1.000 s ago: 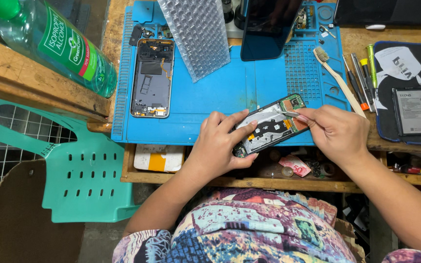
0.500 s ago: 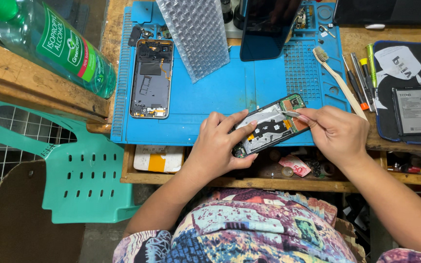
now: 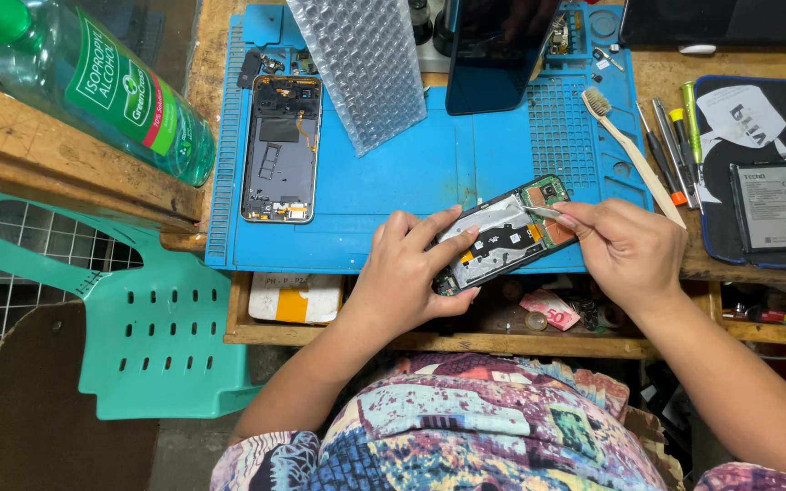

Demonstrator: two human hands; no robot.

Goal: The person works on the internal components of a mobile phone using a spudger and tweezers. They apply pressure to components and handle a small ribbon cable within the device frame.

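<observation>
The right hand (image 3: 628,250) pinches tweezers (image 3: 541,212) between thumb and fingers, tips on the open phone (image 3: 505,238). The left hand (image 3: 408,275) grips that phone from 8 o'clock, thumb across its back, fingers curled under. The phone lies tilted at the blue mat's (image 3: 411,182) near edge. At 10 o'clock lies a second phone frame (image 3: 281,150); at 2 o'clock, a toothbrush (image 3: 631,155).

On your blue mat (image 3: 411,191) lie a gutted phone frame (image 3: 281,150), bubble wrap (image 3: 370,64) and a toothbrush (image 3: 629,155); a green bottle (image 3: 84,77) lies left.
</observation>
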